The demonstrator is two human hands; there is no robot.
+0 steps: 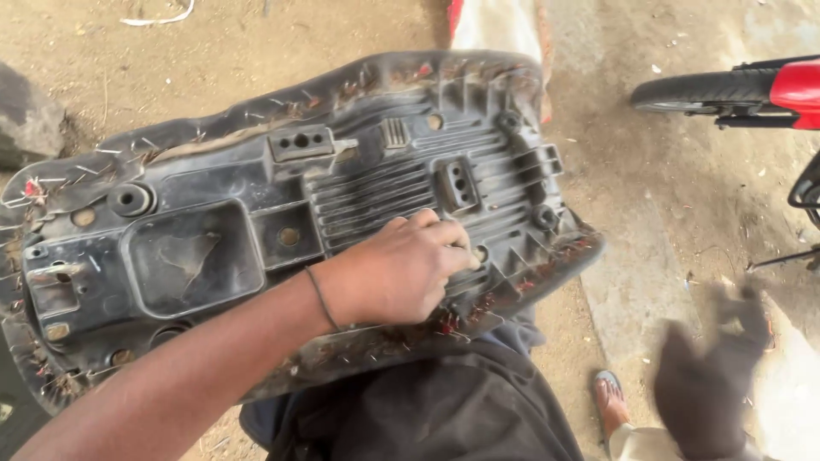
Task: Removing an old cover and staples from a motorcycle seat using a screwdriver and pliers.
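Pressed flat, fingers curled, left hand (410, 273) on upturned black ribbed plastic motorcycle seat base (213, 239); right hand (709, 376) blurred beside seat's right end, grip unclear.

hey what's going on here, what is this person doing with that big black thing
A person has an upturned black plastic motorcycle seat base resting across their lap, ribbed underside up, with staples and red scraps along its rim. Their left hand presses flat on the ribbed part near the right edge. The right hand is off to the side, blurred and apart from the seat. A motorcycle wheel stands nearby on the dirt ground.
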